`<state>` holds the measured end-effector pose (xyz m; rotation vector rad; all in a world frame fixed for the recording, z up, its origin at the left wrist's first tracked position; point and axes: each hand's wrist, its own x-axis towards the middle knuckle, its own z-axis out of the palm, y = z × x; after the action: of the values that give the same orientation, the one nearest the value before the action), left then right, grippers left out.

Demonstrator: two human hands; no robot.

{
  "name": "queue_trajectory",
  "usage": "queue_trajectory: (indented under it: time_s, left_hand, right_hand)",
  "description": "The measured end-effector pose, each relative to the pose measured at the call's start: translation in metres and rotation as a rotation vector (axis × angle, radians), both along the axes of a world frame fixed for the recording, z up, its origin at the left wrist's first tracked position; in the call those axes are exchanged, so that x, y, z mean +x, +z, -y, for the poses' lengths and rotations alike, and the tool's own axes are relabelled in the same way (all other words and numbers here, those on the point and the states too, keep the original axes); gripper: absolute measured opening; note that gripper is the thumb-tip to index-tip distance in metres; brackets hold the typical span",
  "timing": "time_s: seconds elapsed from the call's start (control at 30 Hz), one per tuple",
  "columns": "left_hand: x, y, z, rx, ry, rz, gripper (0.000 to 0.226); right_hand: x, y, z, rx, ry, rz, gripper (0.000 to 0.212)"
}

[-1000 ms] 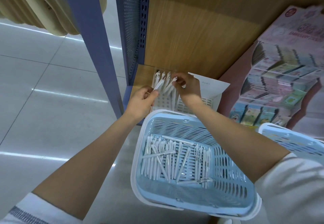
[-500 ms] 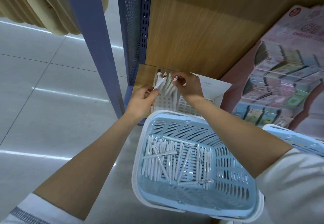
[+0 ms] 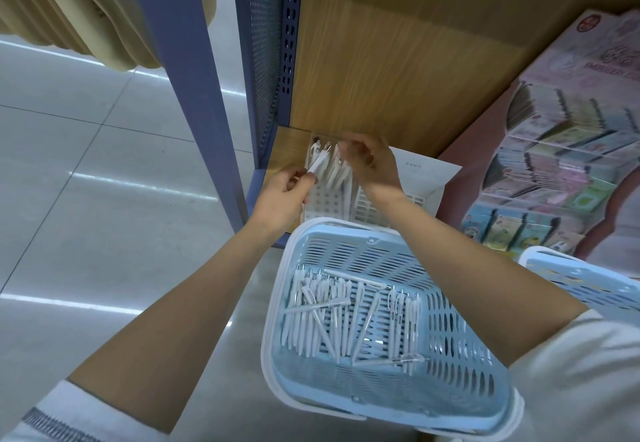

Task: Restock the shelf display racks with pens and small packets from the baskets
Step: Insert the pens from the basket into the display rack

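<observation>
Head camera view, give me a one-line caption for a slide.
Left hand holds a white pen, right hand at the pens standing in the display rack, blue basket of loose pens below.

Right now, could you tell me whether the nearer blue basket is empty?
Not empty: the nearer blue basket holds loose white pens on its bottom.

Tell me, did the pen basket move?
No. The basket has not moved: its far rim lies just below the white rack, as before.
</observation>
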<state>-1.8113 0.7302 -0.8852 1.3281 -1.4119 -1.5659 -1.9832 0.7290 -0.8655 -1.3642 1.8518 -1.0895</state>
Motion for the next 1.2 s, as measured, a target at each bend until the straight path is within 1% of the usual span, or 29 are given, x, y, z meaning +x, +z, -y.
queue_trajectory:
  time_s: [0.03,0.1,0.17,0.23,0.33,0.37,0.47,0.5,0.57,0.63,0.7,0.77,0.97,1.1,1.2]
  left_hand:
    - [-0.001,0.001,0.000,-0.022,-0.002,0.001,0.019]
    - [-0.004,0.000,-0.002,-0.070,-0.014,0.007,0.019]
    - [-0.006,0.000,-0.004,-0.086,-0.011,0.002,0.016]
    - [-0.006,0.003,-0.005,-0.095,-0.004,0.046,0.018]
    - [0.000,0.010,-0.015,-0.123,-0.113,0.236,0.034]
    - [0.001,0.009,-0.020,-0.106,-0.165,0.262,0.039]
    - [0.006,0.002,-0.031,-0.038,-0.298,0.230,0.057]
    - [0.008,-0.002,-0.033,-0.026,-0.316,0.223,0.060]
    - [0.013,-0.006,-0.036,-0.028,-0.327,0.229,0.054]
    - [0.018,-0.008,-0.039,-0.097,-0.333,0.245,0.040]
    - [0.020,-0.009,-0.042,-0.176,-0.343,0.232,0.029]
    - [0.020,-0.009,-0.043,-0.201,-0.354,0.216,0.029]
    - [0.019,-0.010,-0.042,-0.208,-0.377,0.243,0.030]
    - [0.019,-0.011,-0.043,-0.201,-0.363,0.248,0.029]
    - [0.020,-0.012,-0.043,-0.199,-0.361,0.250,0.029]
  right_hand:
    - [0.003,0.008,-0.004,0.028,0.052,0.135,0.010]
    - [0.009,0.018,-0.009,0.083,0.187,0.347,0.008]
    - [0.011,0.020,-0.009,0.089,0.240,0.420,0.010]
    - [0.004,0.022,-0.005,0.068,0.178,0.405,0.012]
    - [-0.012,0.024,0.000,-0.002,0.006,0.325,0.012]
    - [-0.015,0.023,0.001,-0.024,-0.025,0.283,0.012]
    - [-0.011,0.014,0.005,-0.063,-0.040,0.142,0.014]
    - [-0.008,0.010,0.007,-0.078,-0.048,0.106,0.014]
    - [-0.005,0.003,0.010,-0.113,-0.097,0.050,0.012]
    - [-0.008,-0.003,0.014,-0.142,-0.137,-0.007,0.010]
    - [-0.011,-0.008,0.014,-0.136,-0.082,-0.102,0.012]
    - [-0.009,-0.013,0.011,-0.104,-0.003,-0.136,0.013]
    - [-0.006,-0.033,0.013,-0.071,0.114,-0.229,0.011]
    - [-0.007,-0.042,0.016,-0.086,0.134,-0.381,0.014]
    - [-0.006,-0.045,0.015,-0.090,0.084,-0.482,0.014]
